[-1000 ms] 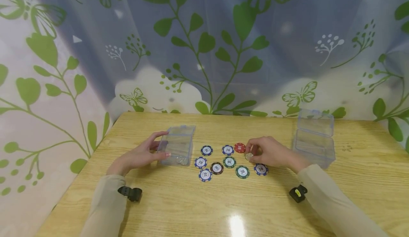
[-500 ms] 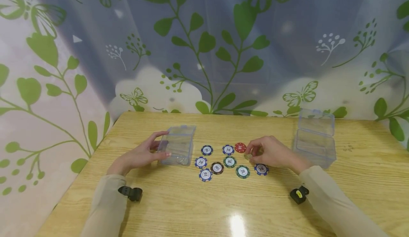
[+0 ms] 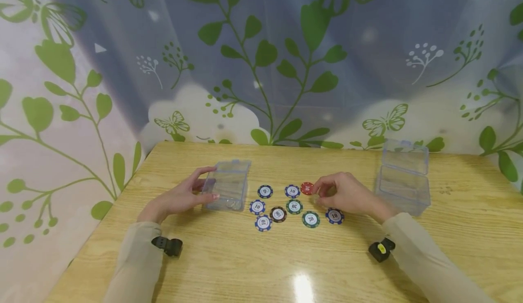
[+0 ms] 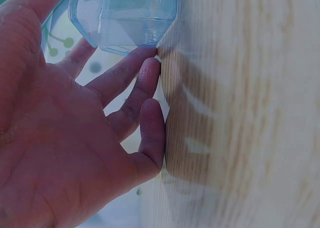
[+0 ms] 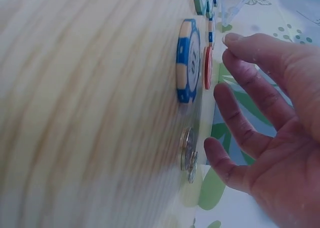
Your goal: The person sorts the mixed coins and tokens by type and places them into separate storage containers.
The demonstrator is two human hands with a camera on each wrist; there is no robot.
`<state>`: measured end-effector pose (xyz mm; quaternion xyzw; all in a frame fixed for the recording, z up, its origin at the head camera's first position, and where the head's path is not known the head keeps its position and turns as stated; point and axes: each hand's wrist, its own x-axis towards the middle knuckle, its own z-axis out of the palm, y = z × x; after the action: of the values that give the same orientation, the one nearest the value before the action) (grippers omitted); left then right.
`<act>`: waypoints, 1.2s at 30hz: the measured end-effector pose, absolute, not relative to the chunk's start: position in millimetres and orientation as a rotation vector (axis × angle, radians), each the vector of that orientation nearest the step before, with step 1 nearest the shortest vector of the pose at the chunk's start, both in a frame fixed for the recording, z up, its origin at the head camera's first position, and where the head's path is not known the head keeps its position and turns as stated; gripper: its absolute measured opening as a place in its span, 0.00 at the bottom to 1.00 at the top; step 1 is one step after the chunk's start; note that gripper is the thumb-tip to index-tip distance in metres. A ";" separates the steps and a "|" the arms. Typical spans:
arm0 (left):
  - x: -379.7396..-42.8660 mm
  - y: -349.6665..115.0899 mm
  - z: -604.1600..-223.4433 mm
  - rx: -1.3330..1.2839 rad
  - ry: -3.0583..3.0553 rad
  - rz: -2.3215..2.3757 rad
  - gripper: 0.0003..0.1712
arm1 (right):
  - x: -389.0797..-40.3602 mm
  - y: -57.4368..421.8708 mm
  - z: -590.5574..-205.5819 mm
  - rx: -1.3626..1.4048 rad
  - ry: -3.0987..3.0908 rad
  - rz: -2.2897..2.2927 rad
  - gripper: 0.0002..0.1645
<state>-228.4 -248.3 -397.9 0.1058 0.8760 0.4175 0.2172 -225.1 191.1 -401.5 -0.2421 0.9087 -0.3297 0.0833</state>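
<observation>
In the head view my left hand [image 3: 180, 198] holds a clear plastic box [image 3: 245, 187] at its left side, thumb in front and fingers behind. Its lid stands open, and a few coins [image 3: 233, 204] lie inside at the near end. My right hand [image 3: 347, 194] pinches a small coin [image 3: 316, 198] between thumb and index finger, low over the table; the fingers partly cover it. Beside those fingertips lies a red poker chip [image 3: 307, 188]. More coins [image 5: 188, 150] lie on the table under the right hand, seen in the right wrist view.
Several poker chips lie flat between the hands, among them a black chip [image 3: 278, 214], a green chip [image 3: 311, 219] and a blue chip [image 3: 335, 216]. A second clear box [image 3: 402, 187] stands open at the right. A patterned curtain [image 3: 261, 67] hangs behind the wooden table [image 3: 229, 262].
The coin at my right fingertips has turned from showing its face to being mostly hidden, and the right hand has shifted slightly. My left hand and its box stay in place.
</observation>
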 end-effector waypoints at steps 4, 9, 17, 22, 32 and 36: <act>-228.2 -247.7 -396.8 0.304 2.425 1.160 0.52 | -224.5 189.2 -400.4 -0.707 2.707 -1.021 0.11; -228.9 -247.4 -396.9 0.321 2.425 1.165 0.52 | -223.4 185.5 -399.8 -0.690 2.722 -1.083 0.11; -230.0 -247.5 -398.7 0.306 2.422 1.161 0.52 | -223.1 174.6 -399.4 -0.723 2.736 -1.186 0.09; -229.7 -247.2 -398.5 0.315 2.410 1.169 0.52 | -223.9 165.7 -398.7 -0.715 2.707 -1.249 0.09; -229.1 -247.6 -396.5 0.324 2.411 1.173 0.52 | -223.9 146.8 -396.1 -0.696 2.662 -1.379 0.10; -228.7 -247.3 -396.1 0.316 2.415 1.173 0.52 | -223.7 138.7 -395.1 -0.665 2.632 -1.432 0.11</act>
<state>-228.7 -247.3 -396.1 0.1141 0.8719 0.4237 0.2174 -223.7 138.7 -395.1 -0.2164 0.8570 -0.4663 0.0360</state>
